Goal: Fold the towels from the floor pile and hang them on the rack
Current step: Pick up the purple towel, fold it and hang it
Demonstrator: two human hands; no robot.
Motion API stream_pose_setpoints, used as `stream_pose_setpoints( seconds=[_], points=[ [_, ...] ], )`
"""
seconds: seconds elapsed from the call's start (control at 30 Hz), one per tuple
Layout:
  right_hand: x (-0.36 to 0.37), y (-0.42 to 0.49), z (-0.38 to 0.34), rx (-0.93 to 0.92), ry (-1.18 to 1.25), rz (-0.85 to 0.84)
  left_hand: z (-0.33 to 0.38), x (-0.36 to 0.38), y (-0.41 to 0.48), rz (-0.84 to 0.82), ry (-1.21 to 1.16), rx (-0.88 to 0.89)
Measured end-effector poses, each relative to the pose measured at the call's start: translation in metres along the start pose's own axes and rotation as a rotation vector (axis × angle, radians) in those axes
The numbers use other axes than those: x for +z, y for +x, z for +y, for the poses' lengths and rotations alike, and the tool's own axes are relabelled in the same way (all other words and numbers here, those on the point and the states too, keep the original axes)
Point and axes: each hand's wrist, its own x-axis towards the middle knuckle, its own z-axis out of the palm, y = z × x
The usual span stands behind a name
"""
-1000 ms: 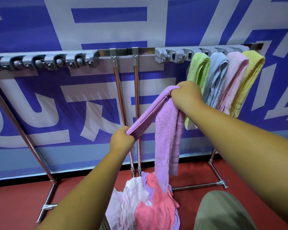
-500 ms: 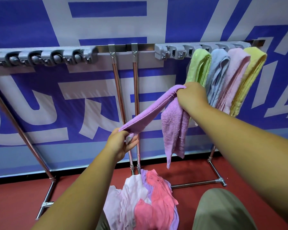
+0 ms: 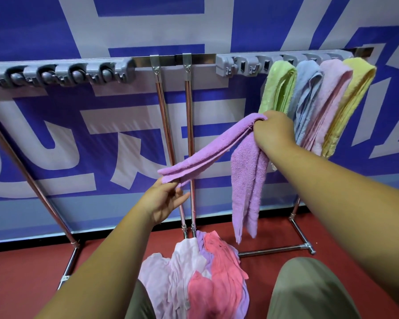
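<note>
Mid-fold, by the look of it: holding a purple towel point(image 3: 217, 148) up in the air in front of the rack point(image 3: 166, 61), well clear of the floor pile point(image 3: 200, 279) below. Gripping its top bend in the right hand point(image 3: 274, 132), with fingers curled tight round the bunched cloth, just in front of the green towel point(image 3: 278, 88). Pinching the lower-left end between thumb and forefinger of the left hand point(image 3: 164, 201), with the other fingers spread loose beneath.

Stretched narrow between the two hands, with the long axis slanting from low left up to high right. Past the right hand, dropping straight down in a doubled tail, pointing at the floor and stopping short of it.

Judging the next move: bringing the left end up to meet the right, squaring the edges into one narrow band, then lifting to a free slot on the grey holder point(image 3: 244, 65) toward the right end of the rack, just left of the green towel, blue towel point(image 3: 306, 93), pink towel point(image 3: 329, 97) and yellow towel point(image 3: 352, 97) hanging there. Calls for an even fold, or risks a lopsided drape. Plenty left in the pile.
</note>
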Motion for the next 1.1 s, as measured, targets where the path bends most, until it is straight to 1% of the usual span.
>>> stream_pose_setpoints(
  seconds=[0.1, 0.3, 0.43, 0.63, 0.73, 0.87, 1.1],
  points=[
    [0.003, -0.001, 0.001, -0.013, 0.02, 0.005, 0.002, -0.004, 0.003, 0.017, -0.089, 0.029],
    [0.004, -0.001, 0.001, -0.012, 0.034, 0.005, 0.006, -0.008, -0.003, -0.075, -0.084, 0.033],
    [0.005, 0.0, 0.003, -0.013, 0.036, 0.01, 0.007, -0.004, -0.006, -0.042, -0.189, 0.072],
    [0.01, -0.002, 0.003, -0.006, 0.064, 0.018, 0.011, -0.005, -0.007, -0.097, -0.266, 0.079],
    [0.013, -0.002, 0.003, -0.002, 0.061, 0.015, 0.011, -0.003, -0.009, -0.127, -0.247, 0.12],
    [0.014, 0.0, 0.001, 0.032, 0.062, 0.003, 0.016, 0.003, -0.011, -0.085, -0.229, 0.156],
    [0.013, 0.002, 0.0, 0.034, 0.061, 0.011, 0.017, -0.002, -0.006, -0.078, -0.093, 0.128]
  ],
)
